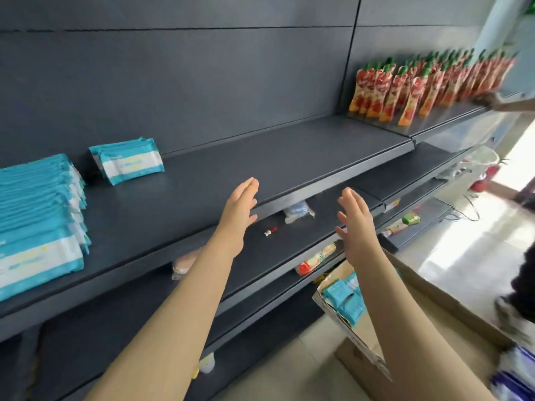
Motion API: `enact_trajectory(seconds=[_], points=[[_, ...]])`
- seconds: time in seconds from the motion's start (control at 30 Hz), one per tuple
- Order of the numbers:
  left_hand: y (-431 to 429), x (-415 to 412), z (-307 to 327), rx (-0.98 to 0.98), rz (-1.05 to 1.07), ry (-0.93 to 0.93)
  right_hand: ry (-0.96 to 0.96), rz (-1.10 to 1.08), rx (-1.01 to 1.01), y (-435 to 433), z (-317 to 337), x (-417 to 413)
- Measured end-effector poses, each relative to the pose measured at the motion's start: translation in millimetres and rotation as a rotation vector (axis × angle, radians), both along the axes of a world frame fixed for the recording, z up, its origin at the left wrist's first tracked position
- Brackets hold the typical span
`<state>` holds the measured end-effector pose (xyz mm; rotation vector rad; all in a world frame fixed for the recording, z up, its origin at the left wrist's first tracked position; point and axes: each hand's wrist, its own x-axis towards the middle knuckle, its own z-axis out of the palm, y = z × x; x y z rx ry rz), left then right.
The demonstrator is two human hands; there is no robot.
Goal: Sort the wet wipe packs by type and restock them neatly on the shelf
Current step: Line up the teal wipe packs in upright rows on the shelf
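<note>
A long row of teal-and-white wet wipe packs stands on the dark shelf at the far left. A smaller stack of the same teal packs lies further back beside it. More teal packs lie in a cardboard box on the floor at the lower right. My left hand and my right hand hover in front of the shelf's edge, palms facing each other, fingers straight, holding nothing.
Red and orange pouches stand in rows on the adjoining shelf at the right. Lower shelves hold a plastic-wrapped item, a small red-white object and snack packs. Another person's arm and legs appear at the right edge.
</note>
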<state>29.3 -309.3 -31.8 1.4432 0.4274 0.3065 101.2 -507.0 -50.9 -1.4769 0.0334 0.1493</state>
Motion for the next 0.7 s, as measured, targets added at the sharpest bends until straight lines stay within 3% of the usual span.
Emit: enact_trajectory(seconds=[0.3,0.7], points=[[-152,104,-64,-0.002,-0.292,0.145,0.190,-0.206,-0.081,-166,-64,64],[-292,207,-177,0.025,-0.416,0.439,0.398,-0.291,-0.155,-315,-177,139]])
